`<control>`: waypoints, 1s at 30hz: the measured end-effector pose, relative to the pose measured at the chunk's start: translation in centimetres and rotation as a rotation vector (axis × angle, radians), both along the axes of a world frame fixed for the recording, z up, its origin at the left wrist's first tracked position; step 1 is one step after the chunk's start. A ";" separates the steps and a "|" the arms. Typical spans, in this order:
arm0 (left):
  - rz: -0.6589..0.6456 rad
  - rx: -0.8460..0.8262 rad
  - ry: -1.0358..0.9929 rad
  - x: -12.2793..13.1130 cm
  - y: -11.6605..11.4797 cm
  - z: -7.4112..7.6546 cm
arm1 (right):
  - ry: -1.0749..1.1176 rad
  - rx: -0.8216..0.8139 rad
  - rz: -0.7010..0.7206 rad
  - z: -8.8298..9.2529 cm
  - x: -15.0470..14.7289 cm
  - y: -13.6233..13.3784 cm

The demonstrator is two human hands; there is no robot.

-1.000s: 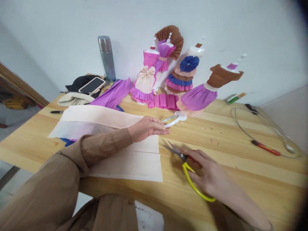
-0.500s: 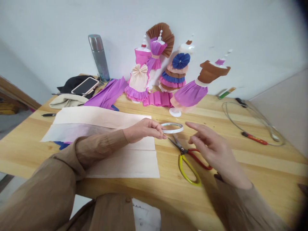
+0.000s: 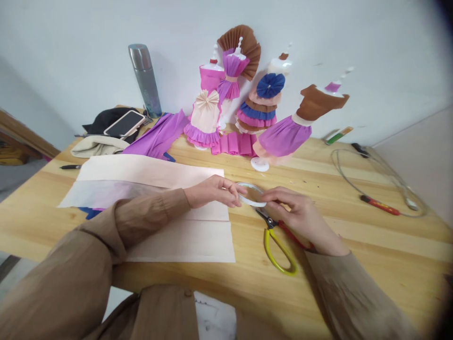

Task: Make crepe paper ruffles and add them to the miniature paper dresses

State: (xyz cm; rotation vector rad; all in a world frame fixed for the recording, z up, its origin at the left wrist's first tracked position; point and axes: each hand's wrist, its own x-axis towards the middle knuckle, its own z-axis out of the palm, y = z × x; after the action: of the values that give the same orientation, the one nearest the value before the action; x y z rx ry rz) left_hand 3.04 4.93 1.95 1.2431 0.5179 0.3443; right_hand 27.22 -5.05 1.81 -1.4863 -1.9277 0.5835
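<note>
A thin roll of white tape [image 3: 253,204] is held between my two hands, above the scissors. My left hand [image 3: 215,191] grips its left side, thumb and fingers closed on the ring. On the right side, the thumb and fingertips of my right hand [image 3: 293,208] pinch the tape's edge. Below lie the scissors [image 3: 279,250] with one yellow and one red handle, the red one partly hidden by my right hand. Under my left forearm a pale pink sheet of crepe paper [image 3: 191,241] is spread on the wooden table [image 3: 354,283].
Several small dress forms in paper dresses [image 3: 208,118] stand along the wall. A thermos [image 3: 145,80], a phone [image 3: 124,123] and purple crepe paper [image 3: 155,137] are at back left. A cable [image 3: 339,177] and a red-handled tool [image 3: 380,205] lie at right.
My right hand has moved left and closed on the right side of the tape roll. The roll has tilted and come slightly lower. My left hand stays on it.
</note>
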 end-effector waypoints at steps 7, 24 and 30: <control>0.100 0.074 0.071 0.1 -0.3 1.1 | -0.235 0.062 0.119 -1.1 1.8 0.0; 0.256 0.730 0.010 0.2 -2.6 1.5 | 0.061 0.311 -0.132 2.8 -7.4 -0.4; 0.321 0.851 0.108 0.0 -2.5 1.5 | -0.194 0.492 0.019 2.9 -7.8 0.5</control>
State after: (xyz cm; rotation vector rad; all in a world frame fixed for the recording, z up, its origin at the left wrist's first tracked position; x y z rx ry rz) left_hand 3.02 2.41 3.45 2.0091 0.6967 0.8270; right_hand 19.46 -4.53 4.75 -1.2383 -2.0419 -0.0386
